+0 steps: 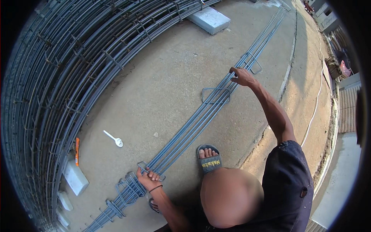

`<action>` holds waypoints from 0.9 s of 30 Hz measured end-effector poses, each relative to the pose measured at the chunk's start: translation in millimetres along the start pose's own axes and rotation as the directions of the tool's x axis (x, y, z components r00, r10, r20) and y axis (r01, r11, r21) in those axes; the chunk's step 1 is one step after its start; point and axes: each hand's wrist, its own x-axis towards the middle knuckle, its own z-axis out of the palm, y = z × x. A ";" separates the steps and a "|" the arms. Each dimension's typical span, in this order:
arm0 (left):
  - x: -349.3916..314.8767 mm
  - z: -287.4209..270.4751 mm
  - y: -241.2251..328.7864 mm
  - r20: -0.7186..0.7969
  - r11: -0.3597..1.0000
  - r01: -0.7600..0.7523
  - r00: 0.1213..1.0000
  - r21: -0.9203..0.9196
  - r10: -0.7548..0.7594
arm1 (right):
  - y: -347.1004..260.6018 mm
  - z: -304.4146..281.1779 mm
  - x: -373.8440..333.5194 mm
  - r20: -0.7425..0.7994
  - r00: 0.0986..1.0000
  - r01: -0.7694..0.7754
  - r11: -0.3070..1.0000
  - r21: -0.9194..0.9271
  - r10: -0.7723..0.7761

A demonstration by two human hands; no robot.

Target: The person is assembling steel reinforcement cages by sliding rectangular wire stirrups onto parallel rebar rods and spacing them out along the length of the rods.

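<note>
Long, thin steel rebars (181, 132) run diagonally across the ground, from the lower left to the far right. Near the lower end, my left hand (148, 180) has its fingers curled round a rectangular wire stirrup (142, 165) that encircles the bars. Farther up, my right hand (242, 76) pinches at the bars from their right side; its fingertips are partly hidden. Between my hands a stirrup (215, 88) stands around the bars, and another stirrup (256, 62) leans just beyond my right hand. Several stirrups (129, 189) are bunched below my left hand.
A tall stack of tied rebar cages (77, 58) curves along the left, propped on pale blocks (210, 20). A white plastic spoon (114, 138) and an orange strip-shaped object (77, 151) lie nearby. My sandalled foot (208, 156) is beside the bars. A pale cable (317, 98) runs along the right.
</note>
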 end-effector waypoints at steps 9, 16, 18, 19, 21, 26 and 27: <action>-5.4 5.7 3.9 -0.067 1.000 -0.006 0.998 0.010 0.006 | -55.9 59.0 -22.6 0.099 0.965 0.251 0.964 -0.093 -0.241; -12.5 5.5 13.7 -0.046 1.000 0.008 0.999 0.027 -0.007 | 29.1 33.2 -19.1 -0.208 0.973 -0.142 0.973 -0.181 0.103; -7.9 8.1 9.3 -0.044 0.999 0.028 0.999 0.046 -0.026 | 65.2 -9.5 -11.4 -0.341 0.840 -0.512 0.824 -0.244 0.421; -5.2 8.8 5.5 -0.067 0.998 0.017 0.998 0.053 -0.013 | 71.3 -24.7 -10.6 -0.440 0.818 -0.526 0.793 -0.308 0.372; 1.5 12.0 -4.9 -0.092 0.998 0.035 0.995 0.060 -0.029 | 52.3 -34.5 4.6 -0.571 0.783 -0.449 0.859 -0.245 0.247; 11.3 9.1 -21.9 0.001 0.955 -0.158 0.987 0.251 0.163 | -134.2 54.4 -18.0 0.172 0.971 0.057 0.857 0.513 -0.168; 12.0 7.8 -22.6 0.024 0.914 -0.184 0.982 0.360 0.189 | -180.8 82.8 -36.9 0.208 0.911 0.149 0.755 0.639 -0.356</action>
